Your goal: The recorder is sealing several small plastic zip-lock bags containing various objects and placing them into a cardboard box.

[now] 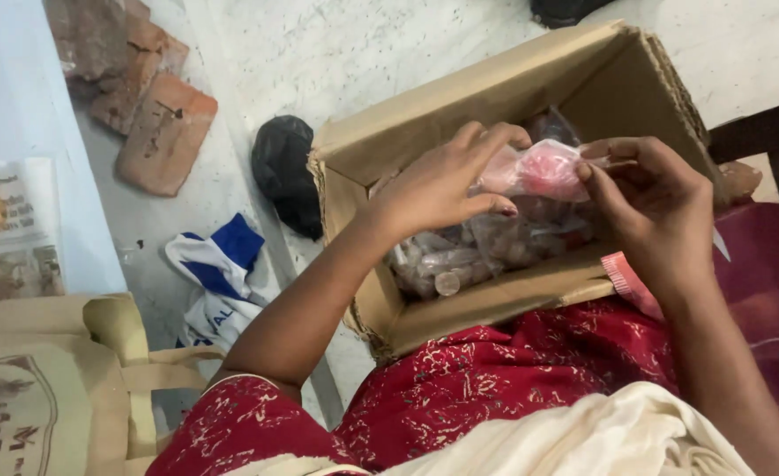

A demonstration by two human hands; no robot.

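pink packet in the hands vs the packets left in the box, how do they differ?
The pink packet is bright pink and white; the packets in the box look dull brown and grey. The pink packet is lifted above the cardboard box, pinched between the left hand and right hand; the others lie piled on the box floor, untouched. Both kinds look like small clear plastic bags with contents inside.

The small pink packet (544,169) is blurred — what it holds cannot be told. Both hands cover much of the clear bags (460,260) in the cardboard box (486,304). The canvas bag (37,397) and a dark object (566,9) run off the frame's edges — only partly seen.
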